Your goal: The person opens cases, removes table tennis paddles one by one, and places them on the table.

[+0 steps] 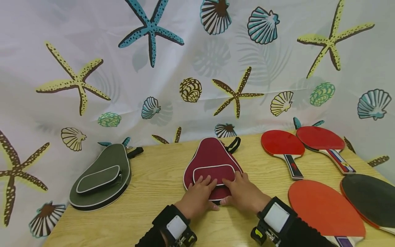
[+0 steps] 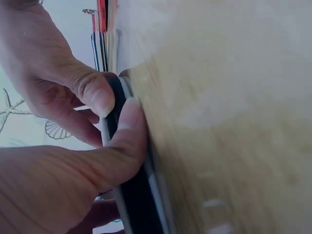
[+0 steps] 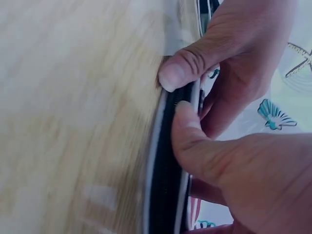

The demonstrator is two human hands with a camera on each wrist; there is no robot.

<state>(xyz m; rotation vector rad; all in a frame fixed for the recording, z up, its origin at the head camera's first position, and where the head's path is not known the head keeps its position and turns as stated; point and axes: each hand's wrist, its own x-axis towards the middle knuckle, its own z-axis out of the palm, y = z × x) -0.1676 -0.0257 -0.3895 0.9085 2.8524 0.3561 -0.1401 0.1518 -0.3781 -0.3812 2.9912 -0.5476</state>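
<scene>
A maroon table tennis paddle case [image 1: 211, 152] with white piping and a front pocket lies flat on the wooden table. My left hand [image 1: 197, 198] holds its near edge on the left, fingers spread over the top. On the right, my right hand [image 1: 247, 193] grips the same edge, with fingertips on the pocket. In the left wrist view both thumbs press the black zippered side [image 2: 139, 204], close together. The right wrist view shows the zipper band [image 3: 168, 170] under the thumbs too; a zipper pull cannot be made out there.
An olive green paddle case [image 1: 102, 176] lies at the left of the table. To the right are two red paddles [image 1: 282, 142] [image 1: 321, 137], an orange-red paddle [image 1: 325, 209] and a black-faced paddle [image 1: 370, 199]. Behind hangs a seashell-print cloth [image 1: 172, 79].
</scene>
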